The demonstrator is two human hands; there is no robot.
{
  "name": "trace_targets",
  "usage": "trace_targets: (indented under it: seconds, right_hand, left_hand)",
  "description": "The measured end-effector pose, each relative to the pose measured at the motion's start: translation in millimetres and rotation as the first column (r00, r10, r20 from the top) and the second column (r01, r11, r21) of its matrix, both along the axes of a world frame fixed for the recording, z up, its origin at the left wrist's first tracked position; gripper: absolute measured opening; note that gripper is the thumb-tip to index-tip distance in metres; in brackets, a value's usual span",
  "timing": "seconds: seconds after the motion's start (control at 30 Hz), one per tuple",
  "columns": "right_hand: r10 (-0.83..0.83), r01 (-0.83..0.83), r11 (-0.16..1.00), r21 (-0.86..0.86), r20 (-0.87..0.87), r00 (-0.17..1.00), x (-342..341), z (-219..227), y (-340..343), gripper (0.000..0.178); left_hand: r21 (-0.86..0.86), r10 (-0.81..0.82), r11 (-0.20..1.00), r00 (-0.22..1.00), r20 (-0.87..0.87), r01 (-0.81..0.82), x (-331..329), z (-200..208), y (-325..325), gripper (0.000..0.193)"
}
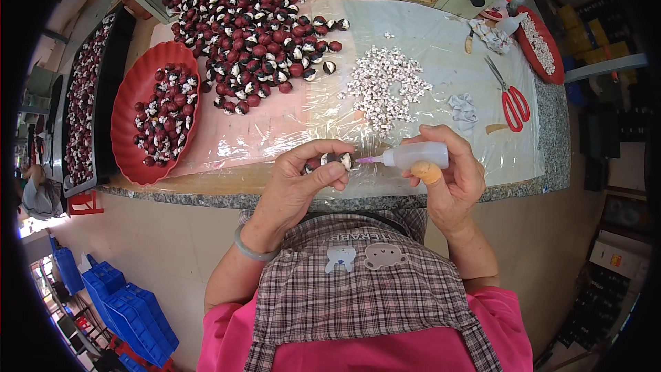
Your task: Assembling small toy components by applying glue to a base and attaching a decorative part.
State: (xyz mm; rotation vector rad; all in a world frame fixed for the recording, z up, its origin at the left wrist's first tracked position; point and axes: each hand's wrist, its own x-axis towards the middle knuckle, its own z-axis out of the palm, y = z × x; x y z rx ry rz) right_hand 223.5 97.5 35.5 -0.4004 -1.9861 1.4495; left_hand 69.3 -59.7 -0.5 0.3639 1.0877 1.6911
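Fingers of the left hand (292,182) grasp small red, black and white balls (328,158) above the near edge of the tabletop (554,145), while those of the right hand (454,182) are wrapped around a translucent bottle (416,156), its purple nozzle (368,160) directed at the balls; whether the tip makes contact cannot be determined. Loose white pieces (389,83) lie on the plastic sheet (413,27) beyond the hands, with a heap of similar balls (258,48) toward the far left corner and a red scalloped tray (124,131) of more at the left edge. Red-handled scissors (507,100) lie near the right edge.
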Motion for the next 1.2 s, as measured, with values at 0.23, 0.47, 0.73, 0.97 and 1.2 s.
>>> trace_targets:
  seconds: [0.23,0.47,0.73,0.97,1.2]
  right_hand:
    - [0.011,-0.013,0.997,-0.078,-0.024,1.000,0,0,5,0.037]
    - [0.017,-0.116,0.798,-0.592,-0.170,0.985,5,-23,41,0.031]
    - [-0.056,0.118,0.801,-0.587,0.122,0.991,-1,-40,53,0.021]
    - [-0.240,0.184,0.969,0.163,0.469,0.850,-15,-30,57,0.021]
    - [-0.242,0.024,0.902,0.431,0.457,0.856,-24,-44,59,0.021]
  left_hand:
    - [0.007,-0.015,1.000,1.000,0.027,0.015,-1,-3,-1,0.028]
    - [0.007,-0.005,1.000,0.995,0.103,0.004,-6,-7,-8,0.032]
    - [-0.017,0.008,1.000,0.991,0.132,-0.006,-7,-6,-6,0.031]
    - [-0.026,0.010,1.000,0.993,0.117,-0.007,-4,-10,-1,0.029]
    - [-0.053,0.048,0.998,0.995,0.089,-0.043,-1,-4,-7,0.029]
